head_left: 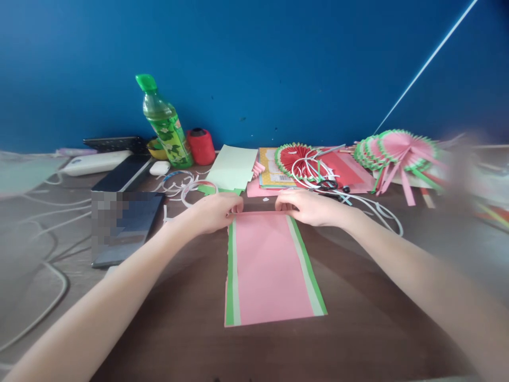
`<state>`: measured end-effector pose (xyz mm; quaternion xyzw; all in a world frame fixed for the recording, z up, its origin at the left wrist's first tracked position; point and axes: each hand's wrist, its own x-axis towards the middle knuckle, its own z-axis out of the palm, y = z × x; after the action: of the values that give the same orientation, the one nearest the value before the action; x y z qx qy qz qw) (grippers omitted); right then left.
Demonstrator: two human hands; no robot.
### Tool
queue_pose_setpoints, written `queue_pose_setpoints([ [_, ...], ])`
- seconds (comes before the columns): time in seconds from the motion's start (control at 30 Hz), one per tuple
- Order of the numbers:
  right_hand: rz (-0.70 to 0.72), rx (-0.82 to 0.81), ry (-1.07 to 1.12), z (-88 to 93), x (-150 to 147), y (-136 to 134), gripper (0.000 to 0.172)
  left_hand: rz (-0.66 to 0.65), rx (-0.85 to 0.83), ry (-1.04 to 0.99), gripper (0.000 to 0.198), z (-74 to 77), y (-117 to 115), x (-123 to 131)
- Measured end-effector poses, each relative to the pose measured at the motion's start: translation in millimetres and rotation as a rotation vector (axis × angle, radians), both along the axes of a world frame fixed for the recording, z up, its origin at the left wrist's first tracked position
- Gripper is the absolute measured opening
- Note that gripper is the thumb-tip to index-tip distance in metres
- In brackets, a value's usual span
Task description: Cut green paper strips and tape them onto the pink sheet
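A pink sheet of paper with pale and bright green strips down both long sides lies on the dark wooden table. At its far left corner, my left hand has its fingers curled and closed on the edge. My right hand pinches the same far edge near the right corner. The far edge between the hands looks slightly raised or folded; the fingertips are partly hidden.
Behind stand a green-capped bottle, a red thread spool, pale green paper, a red pleated paper fan and several pink-green fans. White cables trail right. A dark tablet-like object lies left. A blue wall bounds the back.
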<state>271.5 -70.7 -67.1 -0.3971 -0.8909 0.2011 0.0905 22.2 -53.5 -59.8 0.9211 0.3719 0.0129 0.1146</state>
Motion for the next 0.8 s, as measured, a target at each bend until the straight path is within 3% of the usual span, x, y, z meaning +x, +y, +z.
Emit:
queue_pose_setpoints([
  [0.43,0.027,0.026,-0.033,1.0,0.3,-0.1,0.024,-0.023,0.029,-0.013,0.021,-4.8,2.8,-1.7],
  [0.6,0.035,0.012,-0.008,0.4,1.7,-0.5,0.023,-0.029,0.030,-0.006,0.035,-1.5,-1.1,0.4],
  [0.8,0.080,0.057,-0.055,0.4,0.9,-0.7,0.050,-0.104,0.146,0.051,0.049,-0.4,-5.1,0.6],
])
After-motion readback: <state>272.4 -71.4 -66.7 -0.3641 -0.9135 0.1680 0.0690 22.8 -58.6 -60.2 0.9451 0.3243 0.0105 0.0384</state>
